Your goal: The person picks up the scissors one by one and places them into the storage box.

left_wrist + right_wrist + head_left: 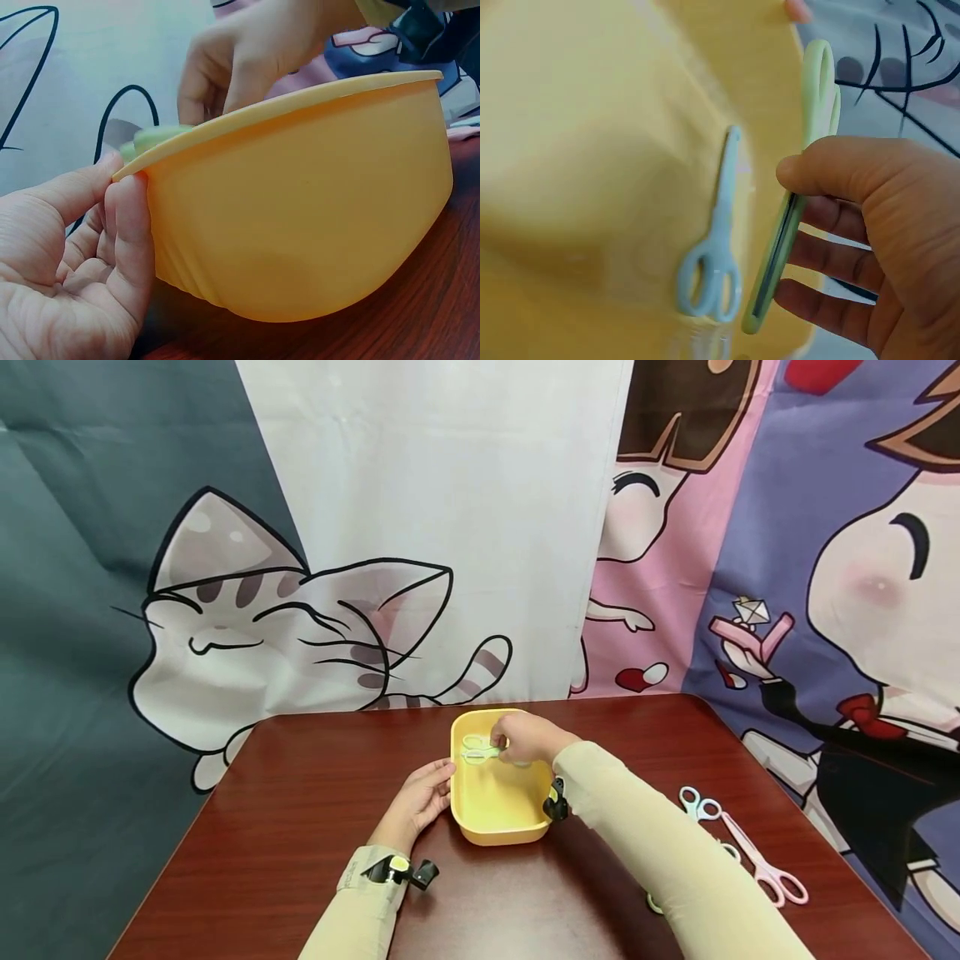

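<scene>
A yellow plastic bin [501, 814] stands on the table. At its left side my left hand [423, 795] pinches the rim between thumb and fingers, as the left wrist view shows the bin wall [300, 210] close up. My right hand [531, 737] reaches over the far part of the bin and holds green scissors [480, 754] by the blade part, handle loops pointing left. In the right wrist view the thumb and fingers grip the green scissors [780, 247] above the bin floor. Light blue scissors [716, 262] lie inside the bin.
To the right on the dark red wooden table [315, 835] lie pink scissors [753, 856] and blue-handled scissors [699, 806]. A green handle [654, 903] shows partly from under my right sleeve [660, 843]. A cartoon-printed curtain [480, 527] hangs behind the table.
</scene>
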The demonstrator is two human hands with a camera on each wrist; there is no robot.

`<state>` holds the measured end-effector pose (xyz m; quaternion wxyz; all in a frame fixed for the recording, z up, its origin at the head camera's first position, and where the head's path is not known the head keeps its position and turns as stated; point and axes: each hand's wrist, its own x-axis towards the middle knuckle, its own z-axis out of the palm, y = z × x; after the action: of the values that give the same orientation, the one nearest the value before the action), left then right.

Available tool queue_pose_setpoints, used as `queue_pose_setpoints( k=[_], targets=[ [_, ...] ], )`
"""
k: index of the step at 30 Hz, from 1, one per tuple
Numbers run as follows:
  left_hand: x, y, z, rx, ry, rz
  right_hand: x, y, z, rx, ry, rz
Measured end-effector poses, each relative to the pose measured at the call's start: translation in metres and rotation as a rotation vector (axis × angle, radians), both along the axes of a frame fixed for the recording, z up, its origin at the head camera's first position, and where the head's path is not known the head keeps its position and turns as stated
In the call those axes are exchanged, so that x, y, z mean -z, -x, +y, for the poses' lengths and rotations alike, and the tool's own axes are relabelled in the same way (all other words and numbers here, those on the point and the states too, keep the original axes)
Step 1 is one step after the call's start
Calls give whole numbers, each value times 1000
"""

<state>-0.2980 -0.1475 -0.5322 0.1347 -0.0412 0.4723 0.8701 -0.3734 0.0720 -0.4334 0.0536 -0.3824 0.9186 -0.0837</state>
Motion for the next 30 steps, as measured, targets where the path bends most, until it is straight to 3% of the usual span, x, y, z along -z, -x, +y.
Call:
queue_pose_setpoints(
  k=[8, 22, 30],
  targets=[
    [2, 0, -1, 16, -9, 11, 21, 4, -5, 9, -35, -26],
    [-1, 0, -1, -8, -5, 0, 19, -5, -17, -17, -120, -4],
    [0, 1, -1, -12, -7, -10, 25, -1, -17, 22, -135, -26]
  ],
)
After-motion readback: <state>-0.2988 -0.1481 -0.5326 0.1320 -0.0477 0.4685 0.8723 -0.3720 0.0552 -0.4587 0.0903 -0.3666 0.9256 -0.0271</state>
